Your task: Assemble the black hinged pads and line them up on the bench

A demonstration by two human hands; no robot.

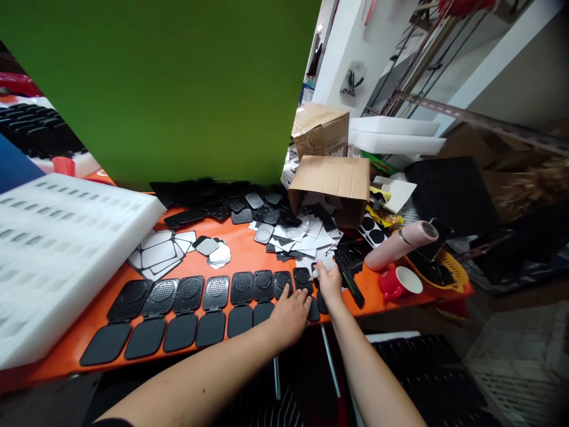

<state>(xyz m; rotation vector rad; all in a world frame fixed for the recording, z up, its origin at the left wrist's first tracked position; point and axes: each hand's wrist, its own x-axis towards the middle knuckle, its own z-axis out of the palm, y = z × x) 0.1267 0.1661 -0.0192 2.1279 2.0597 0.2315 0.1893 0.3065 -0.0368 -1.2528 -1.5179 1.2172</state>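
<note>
Orange covers the table, whose front edge runs below a row of black hinged pieces, opened out with their plain flaps toward that edge. Both forearms cross the front edge. The left hand lies palm down, fingers loosely spread and touching the pieces near the right part of the row. The right hand is closed around a small white bottle, its narrow tip directed left, over the row's right end.

Bare surface is noted mid-table, between the row and the black heap behind; a narrower strip lies between the row and the white foam slab at left. The green panel bounds the rear. To the right of the right hand, room is tight: a long black tool lies slantwise toward the front edge, with a pink flask beyond it.

Containers: the open carton faces forward, white and dark sheets at its mouth and spread before it. A second carton is behind. The red mug stands near the front edge, showing a pale interior; contents cannot be told. The yellow basket at the right end holds dark items, not identifiable.
</note>
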